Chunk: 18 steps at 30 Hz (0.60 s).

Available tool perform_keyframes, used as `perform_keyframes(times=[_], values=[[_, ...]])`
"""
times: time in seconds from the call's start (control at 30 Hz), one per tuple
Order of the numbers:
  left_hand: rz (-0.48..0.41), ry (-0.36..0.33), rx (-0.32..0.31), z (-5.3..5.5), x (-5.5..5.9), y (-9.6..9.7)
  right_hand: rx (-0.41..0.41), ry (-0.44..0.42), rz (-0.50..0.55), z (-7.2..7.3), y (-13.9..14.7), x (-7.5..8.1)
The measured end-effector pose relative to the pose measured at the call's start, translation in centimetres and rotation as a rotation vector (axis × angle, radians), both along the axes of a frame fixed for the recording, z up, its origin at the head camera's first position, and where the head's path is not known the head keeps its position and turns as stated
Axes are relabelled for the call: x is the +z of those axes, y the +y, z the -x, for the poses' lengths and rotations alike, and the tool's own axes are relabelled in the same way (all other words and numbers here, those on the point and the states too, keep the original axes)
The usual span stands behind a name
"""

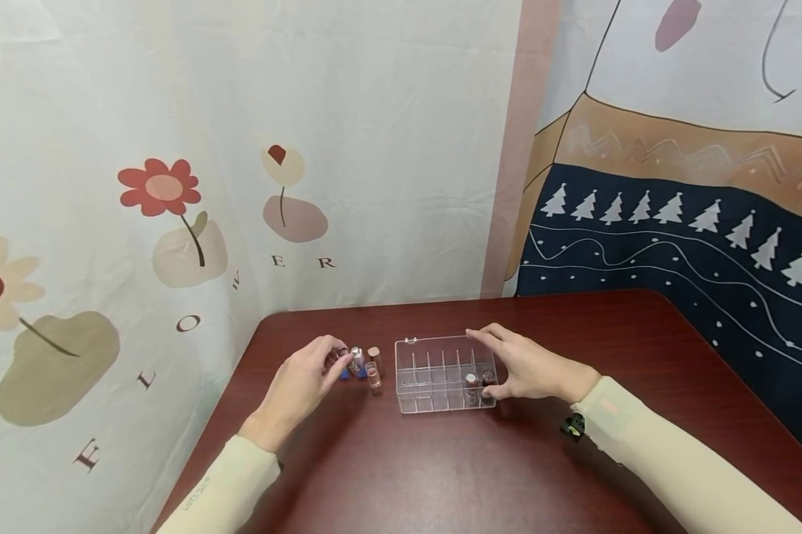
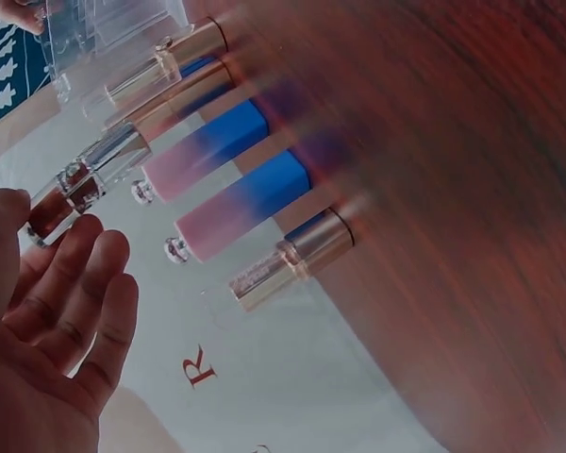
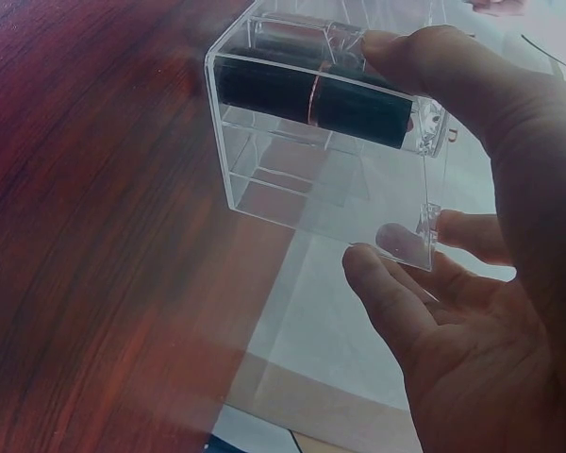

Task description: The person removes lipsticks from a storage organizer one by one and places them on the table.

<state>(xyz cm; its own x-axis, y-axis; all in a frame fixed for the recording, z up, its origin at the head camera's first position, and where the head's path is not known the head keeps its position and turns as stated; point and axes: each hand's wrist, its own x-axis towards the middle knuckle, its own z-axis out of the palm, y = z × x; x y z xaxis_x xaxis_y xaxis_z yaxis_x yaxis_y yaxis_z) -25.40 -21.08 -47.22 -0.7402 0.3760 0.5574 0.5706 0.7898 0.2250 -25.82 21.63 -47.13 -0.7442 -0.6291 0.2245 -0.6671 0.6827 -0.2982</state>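
With thumb and fingertips, my left hand (image 1: 302,377) pinches a clear and silver lipstick tube (image 2: 92,177) with a reddish-brown lower part. Two pink-and-blue lipstick tubes (image 2: 243,208) stand close by that hand. Beside them are a gold lipstick tube with a clear end (image 2: 297,255) and another gold-based one (image 2: 196,45). My right hand (image 1: 531,365) grips the right end of a clear divided box (image 1: 416,404), thumb at one edge and fingers at another. Inside that end stand a dark lipstick tube (image 3: 311,99) with a thin gold band and a white-topped tube (image 1: 471,389).
A dark red-brown table (image 1: 441,475) carries everything. Behind it hangs a pale cloth (image 1: 401,148) with printed flowers and letters, and to the right a navy cloth (image 1: 641,237) with white trees. The clear-capped tube (image 1: 373,377) stands just left of the box.
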Motion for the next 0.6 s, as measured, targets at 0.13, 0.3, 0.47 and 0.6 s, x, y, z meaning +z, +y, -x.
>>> perform_keyframes(times=[0.13, 0.3, 0.47, 0.6], values=[[0.015, -0.018, 0.010, 0.0, -0.4, 0.2, 0.000, -0.003, 0.001, 0.0, 0.0, 0.0], [0.029, -0.052, 0.016, 0.0, -0.8, 0.4, -0.004, -0.010, 0.002, 0.0, 0.0, 0.0], [0.047, -0.072, 0.026, 0.1, -1.1, 0.4, -0.010, -0.020, 0.002, -0.1, 0.0, 0.0], [0.067, -0.073, 0.033, 0.1, -1.4, 0.5, -0.008, -0.013, 0.001, 0.0, 0.0, -0.1]])
